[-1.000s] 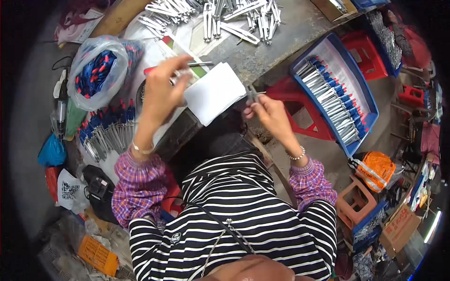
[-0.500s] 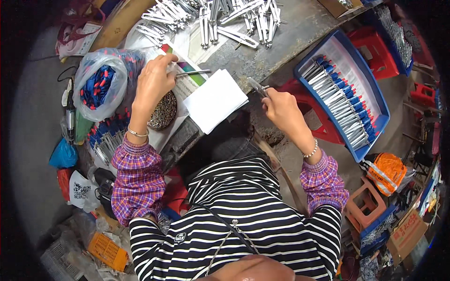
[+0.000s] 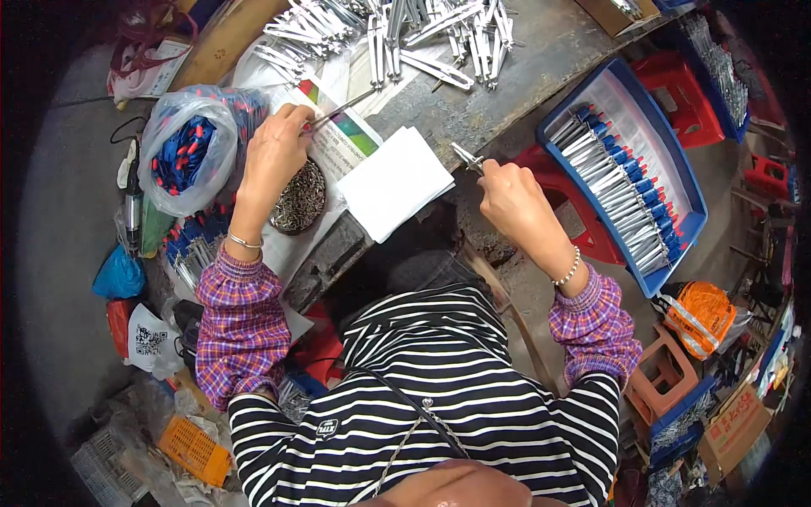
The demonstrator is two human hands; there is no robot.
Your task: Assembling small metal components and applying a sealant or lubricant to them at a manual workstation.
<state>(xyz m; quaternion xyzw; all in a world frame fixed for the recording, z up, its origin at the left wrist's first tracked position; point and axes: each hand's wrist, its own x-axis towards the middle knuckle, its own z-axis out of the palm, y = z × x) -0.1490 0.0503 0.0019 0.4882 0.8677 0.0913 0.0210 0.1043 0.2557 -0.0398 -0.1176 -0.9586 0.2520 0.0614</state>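
My left hand (image 3: 274, 156) is closed in a pinch on a thin metal rod (image 3: 345, 108) that points up to the right over the bench's printed sheet. Something reddish shows at the fingers' end of the rod. Below that hand sits a round tub of small brassy metal pieces (image 3: 298, 201). My right hand (image 3: 522, 207) is closed on a slim silver metal part (image 3: 466, 157), its split tip pointing up-left, past the bench's edge. Between the hands lies a stack of white paper (image 3: 397, 186). Similar silver metal parts (image 3: 439, 72) are heaped at the bench's far side.
A clear bag of blue, red-tipped pieces (image 3: 187, 156) stands at the left, with finished-looking blue-and-silver pieces (image 3: 196, 245) below it. On the right a blue tray (image 3: 663, 269) holds a row of blue-handled silver pieces, on a red stool (image 3: 583, 224). An orange bag (image 3: 701, 317) lies beyond.
The rod in my left hand has swung from nearly level to slanting up to the right. My right hand has shifted slightly right and down, and its metal part shows more clearly.
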